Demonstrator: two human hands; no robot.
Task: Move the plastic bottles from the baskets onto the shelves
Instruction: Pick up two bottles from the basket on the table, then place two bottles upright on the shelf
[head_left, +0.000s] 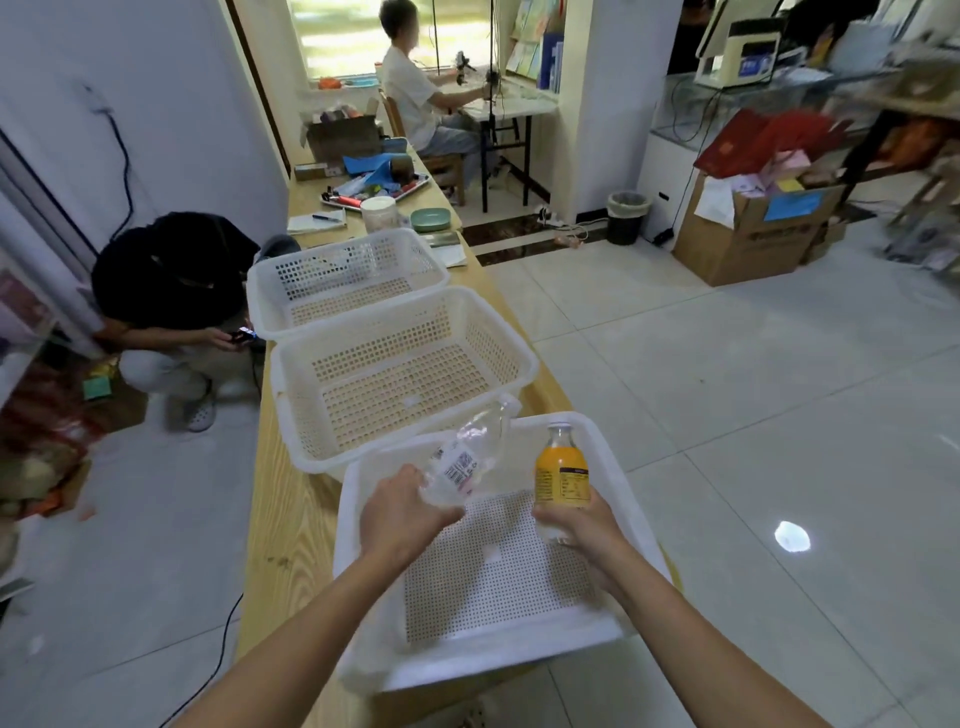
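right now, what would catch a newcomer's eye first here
Two bottles held over the nearest basket: the left hand grips a tilted clear bottle, the right hand an upright orange bottle. Behind it, the middle basket and the far basket sit in a row on the wooden table, both empty.

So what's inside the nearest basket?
Nothing visible. The left hand holds a clear bottle and the right hand an orange bottle over it; the arms cover parts of the basket.
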